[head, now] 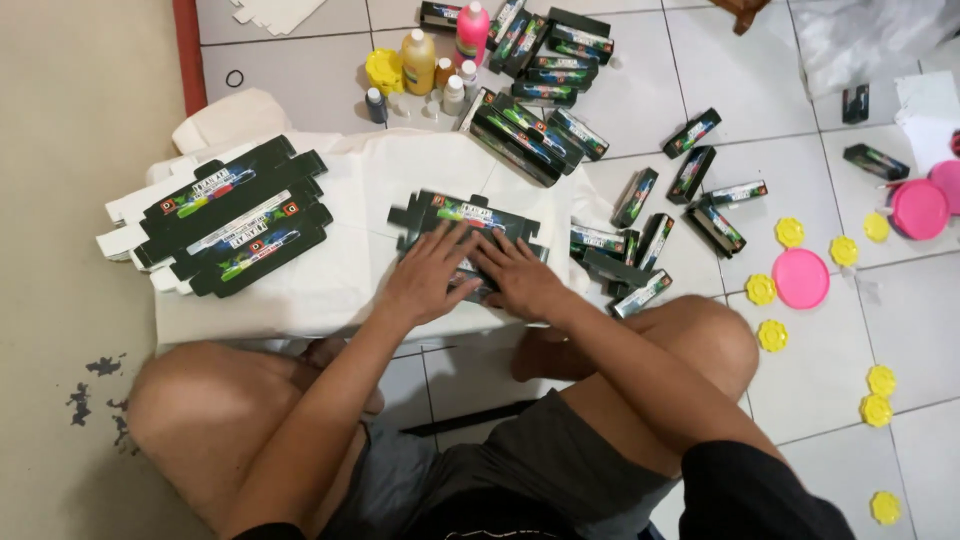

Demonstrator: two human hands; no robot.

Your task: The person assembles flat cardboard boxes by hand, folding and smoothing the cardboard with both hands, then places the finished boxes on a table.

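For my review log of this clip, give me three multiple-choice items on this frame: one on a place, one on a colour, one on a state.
1. Where is the stack of flat black cartons?
A. On the white cloth, to the left of the hands
B. On the tiles among the yellow caps
C. On the person's lap

2. What colour are the two round lids on the tiles at right?
A. Blue
B. Pink
C. White

3. How are the left hand and right hand placed?
A. Both lifted in the air
B. One holding a bottle
C. Both pressed flat on an unfolded carton

Answers: 1 A, the stack lies on the cloth's left part. 2 B, both lids are pink. 3 C, both palms lie on the flat carton.
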